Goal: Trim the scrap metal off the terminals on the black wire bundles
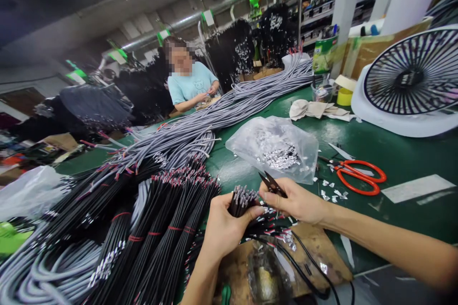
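Observation:
My left hand point(229, 226) is wrapped round a bundle of black cables point(243, 200) whose pale, silvery ends point upward. Close beside it, my right hand point(295, 200) grips a pair of small dark thread snips point(272, 185), blades pointing up and to the left. Its fingertips are at the edge of the bundle; whether they touch it I cannot tell. Below both hands lie loose black cables with red and white wire ends point(275, 228), over a worn wooden board point(315, 252). A clear plastic bag point(243, 140) of small silver foil pieces stands just beyond the hands.
Tied black cable bundles point(171, 243) and long grey cables point(229, 105) cover the left and far table. Red-handled scissors point(361, 176), foil scraps point(334, 195), a cloth point(315, 109) and a fan point(411, 81) are at right. Another person point(193, 83) sits across, hands together.

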Demonstrator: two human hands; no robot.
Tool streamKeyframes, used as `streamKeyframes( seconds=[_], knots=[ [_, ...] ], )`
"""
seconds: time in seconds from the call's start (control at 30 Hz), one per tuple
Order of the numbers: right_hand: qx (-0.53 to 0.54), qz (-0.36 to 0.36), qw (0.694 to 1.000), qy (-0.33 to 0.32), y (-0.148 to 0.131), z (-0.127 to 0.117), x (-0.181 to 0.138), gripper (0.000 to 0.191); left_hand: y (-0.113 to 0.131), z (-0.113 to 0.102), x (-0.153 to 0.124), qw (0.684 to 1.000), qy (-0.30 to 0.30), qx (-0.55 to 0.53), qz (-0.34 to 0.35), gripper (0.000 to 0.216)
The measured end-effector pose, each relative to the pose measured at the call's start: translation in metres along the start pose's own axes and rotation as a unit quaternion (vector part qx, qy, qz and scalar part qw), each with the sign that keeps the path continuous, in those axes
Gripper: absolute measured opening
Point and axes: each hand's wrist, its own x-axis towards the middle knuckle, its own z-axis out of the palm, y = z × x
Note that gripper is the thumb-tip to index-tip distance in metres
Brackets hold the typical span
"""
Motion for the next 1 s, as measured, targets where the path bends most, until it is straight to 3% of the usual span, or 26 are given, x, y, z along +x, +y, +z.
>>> streamKeyframes(
  seconds=[0.03, 0.1, 0.17, 0.27, 0.33, 0.43, 0.53, 0.6, 0.7, 0.83, 0.9, 1.0],
  knots=[
    [-0.076, -0.035, 0.996, 0.038, 0.001, 0.0, 0.0, 0.019, -0.002, 0.001, 0.001, 1.0, -0.003, 0.008, -0.004, 0.02],
    [-0.243, -0.095, 0.958, 0.122, 0.002, -0.001, 0.0, 0.008, -0.005, 0.002, 0.002, 1.0, 0.0, 0.017, -0.006, 0.024],
    [-0.358, -0.115, 0.906, 0.192, 0.001, -0.007, 0.001, 0.019, -0.006, 0.002, 0.002, 1.0, 0.007, 0.008, 0.001, 0.025],
    [-0.419, -0.072, 0.847, 0.319, 0.002, -0.024, 0.005, 0.022, -0.006, 0.0, 0.003, 1.0, 0.013, -0.002, 0.008, 0.026],
    [-0.44, -0.035, 0.828, 0.346, 0.004, -0.034, 0.007, 0.029, -0.006, -0.001, 0.004, 1.0, 0.015, 0.009, 0.015, 0.026],
    [-0.372, -0.064, 0.881, 0.287, 0.01, -0.038, 0.01, 0.041, -0.009, -0.002, 0.007, 0.999, 0.025, 0.032, 0.03, 0.021],
    [-0.233, -0.076, 0.949, 0.2, 0.01, -0.029, 0.011, 0.021, -0.014, -0.002, 0.012, 0.997, 0.035, 0.063, 0.019, 0.017],
    [-0.165, -0.05, 0.977, 0.124, 0.006, -0.023, 0.011, 0.02, -0.015, -0.003, 0.013, 0.997, 0.029, 0.074, 0.01, 0.016],
    [-0.084, -0.017, 0.996, 0.018, -0.005, -0.018, 0.006, 0.029, -0.012, -0.004, 0.013, 0.996, 0.026, 0.077, 0.021, 0.023],
    [-0.005, -0.018, 0.996, -0.09, -0.01, -0.014, 0.0, 0.027, -0.008, -0.004, 0.01, 0.998, 0.014, 0.068, 0.01, 0.031],
    [0.006, -0.022, 0.995, -0.099, -0.008, -0.013, -0.001, 0.025, -0.009, -0.004, 0.009, 0.998, 0.008, 0.056, 0.002, 0.031],
    [-0.019, 0.0, 1.0, 0.017, -0.004, -0.012, 0.002, 0.026, -0.01, -0.004, 0.008, 0.998, 0.029, 0.051, 0.006, 0.032]
  ],
)
